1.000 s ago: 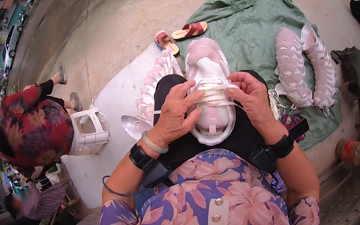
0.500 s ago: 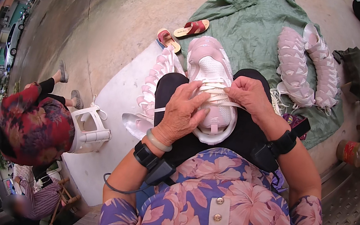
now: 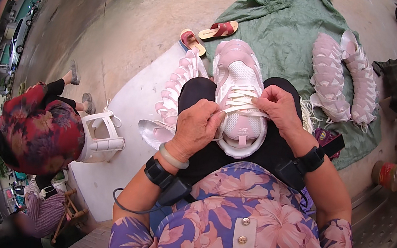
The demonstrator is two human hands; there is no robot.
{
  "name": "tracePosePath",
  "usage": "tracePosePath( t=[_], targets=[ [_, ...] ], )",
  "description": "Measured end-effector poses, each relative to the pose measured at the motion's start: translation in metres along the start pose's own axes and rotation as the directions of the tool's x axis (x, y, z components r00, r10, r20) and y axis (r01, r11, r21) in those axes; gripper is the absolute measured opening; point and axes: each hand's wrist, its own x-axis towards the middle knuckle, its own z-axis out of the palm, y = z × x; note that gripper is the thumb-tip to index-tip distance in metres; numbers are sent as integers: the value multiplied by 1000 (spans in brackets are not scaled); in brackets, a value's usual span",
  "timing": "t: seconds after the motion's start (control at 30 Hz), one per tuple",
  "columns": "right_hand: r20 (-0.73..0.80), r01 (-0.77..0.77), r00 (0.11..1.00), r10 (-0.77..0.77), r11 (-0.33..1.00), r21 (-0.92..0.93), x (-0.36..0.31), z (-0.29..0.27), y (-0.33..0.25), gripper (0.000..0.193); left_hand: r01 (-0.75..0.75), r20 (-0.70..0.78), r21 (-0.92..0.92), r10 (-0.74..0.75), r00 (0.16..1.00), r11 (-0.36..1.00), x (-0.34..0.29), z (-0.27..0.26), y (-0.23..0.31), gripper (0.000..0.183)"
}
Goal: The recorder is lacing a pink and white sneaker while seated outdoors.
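Observation:
A pink and white sneaker [image 3: 239, 68] rests across my knees, its toe pointing away from me. Cream-white laces [image 3: 241, 95] cross its front in several rows. At the shoe's left edge my left hand [image 3: 198, 128] is closed, thumb and forefinger pinching a lace. My right hand [image 3: 281, 113] pinches the lacing at the right edge, with the other fingers curled. A strand runs over the tongue between the two hands. The fingertips partly hide the lace where they grip it.
Two curved rows of nested pink shoe uppers [image 3: 327, 74] lie on a green cloth [image 3: 289, 29], another row [image 3: 173, 89] by my left knee. Red sandals [image 3: 218, 30] lie ahead. A bottle [image 3: 388, 176] stands right; a person sits left on a white stool [image 3: 103, 135].
My left hand has drawn back from over the laces to the shoe's left edge, its spread fingers now closed in a pinch. My right hand stays at the right edge.

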Motion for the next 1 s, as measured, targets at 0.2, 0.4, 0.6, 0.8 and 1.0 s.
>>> tracePosePath(
  t=[0.2, 0.4, 0.6, 0.8, 1.0],
  targets=[
    [-1, -32, 999, 32, 999, -4, -1, 0, 0, 19, 68, 97, -179, -51, 994, 982, -5, -33, 10, 9],
    [0, -23, 1000, 23, 1000, 5, 0, -2, -1, 20, 201, 160, -149, -176, 971, 968, -25, -83, -12, 17],
    [2, -33, 999, 33, 999, 2, -3, -2, -3, 19, 418, 163, -234, -388, 907, 878, -45, -101, -18, 16],
    [11, -73, 997, 72, 994, 83, -7, -6, -5, 18, 276, 205, -184, -238, 949, 943, -39, -109, 12, 20],
    [-18, 306, 948, -317, 928, -211, -1, -12, -2, 17, 152, 213, -321, -85, 973, 935, -8, -102, 36, 16]
  ],
)
